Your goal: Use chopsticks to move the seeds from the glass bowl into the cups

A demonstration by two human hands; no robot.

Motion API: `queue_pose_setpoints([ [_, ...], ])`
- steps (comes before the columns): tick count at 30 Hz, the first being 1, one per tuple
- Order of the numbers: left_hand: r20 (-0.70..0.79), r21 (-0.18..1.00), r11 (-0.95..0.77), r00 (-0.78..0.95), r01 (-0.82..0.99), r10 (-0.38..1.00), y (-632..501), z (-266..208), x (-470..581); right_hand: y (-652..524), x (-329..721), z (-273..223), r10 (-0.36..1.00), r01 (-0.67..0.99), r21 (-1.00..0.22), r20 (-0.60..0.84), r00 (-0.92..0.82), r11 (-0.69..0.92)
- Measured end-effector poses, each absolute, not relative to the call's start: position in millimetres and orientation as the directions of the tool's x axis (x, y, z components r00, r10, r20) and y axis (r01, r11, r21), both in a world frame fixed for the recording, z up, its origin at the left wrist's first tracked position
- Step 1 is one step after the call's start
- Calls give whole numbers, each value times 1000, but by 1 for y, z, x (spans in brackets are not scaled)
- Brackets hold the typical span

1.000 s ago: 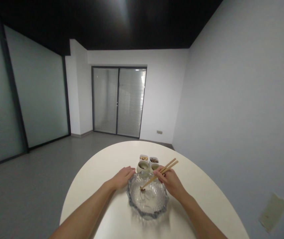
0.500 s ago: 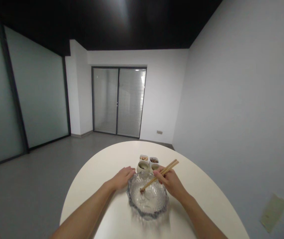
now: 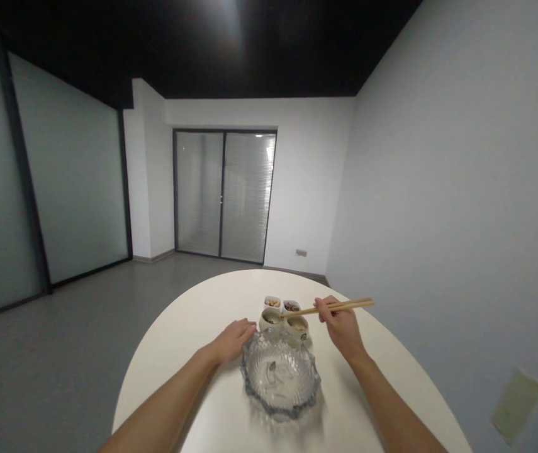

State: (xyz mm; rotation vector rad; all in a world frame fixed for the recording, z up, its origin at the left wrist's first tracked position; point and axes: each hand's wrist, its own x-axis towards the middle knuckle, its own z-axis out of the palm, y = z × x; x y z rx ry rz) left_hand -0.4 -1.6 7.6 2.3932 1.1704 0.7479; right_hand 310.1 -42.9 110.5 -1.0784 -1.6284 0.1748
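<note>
A pair of wooden chopsticks (image 3: 344,305) is gripped in my right hand (image 3: 341,324), held nearly level, with the tips over the small dishes. My left hand (image 3: 235,340) lies with fingers stretched out at the left rim of a clear glass bowl (image 3: 280,402). Inside that bowl sits a small dark piece (image 3: 272,365). Behind it stand two round cups, a left cup (image 3: 269,322) and a right cup (image 3: 302,328), each with some contents too small to name. Farther back are a white dish of pale nut-like pieces (image 3: 272,302) and another of dark brown pieces (image 3: 291,306).
Everything stands on a round white table (image 3: 179,333). A plain wall (image 3: 438,189) rises close on the right. Glass doors with blinds (image 3: 224,195) are at the back, and frosted panels (image 3: 70,170) line the left.
My right hand has lifted the chopsticks out of the glass bowl and swung their tips back to the small dishes. A dark piece now lies in the bowl. My left hand has stayed put.
</note>
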Motion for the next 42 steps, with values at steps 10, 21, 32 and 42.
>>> queue_pose_setpoints([
  [10, 283, 528, -568, 500, 632, 819, 3, 1, -3, -1, 308, 99, 654, 679, -584, 730, 199, 445],
  [21, 275, 556, -562, 503, 612, 819, 2, 2, -4, 12, 307, 81, 701, 718, -579, 690, 180, 386],
  [32, 239, 575, -540, 505, 615, 830, 6, -6, -6, -13, 315, 99, 661, 671, -601, 718, 216, 434],
  [42, 203, 602, -497, 482, 625, 853, 2, 2, -3, -11, 308, 87, 677, 671, -598, 711, 191, 438],
])
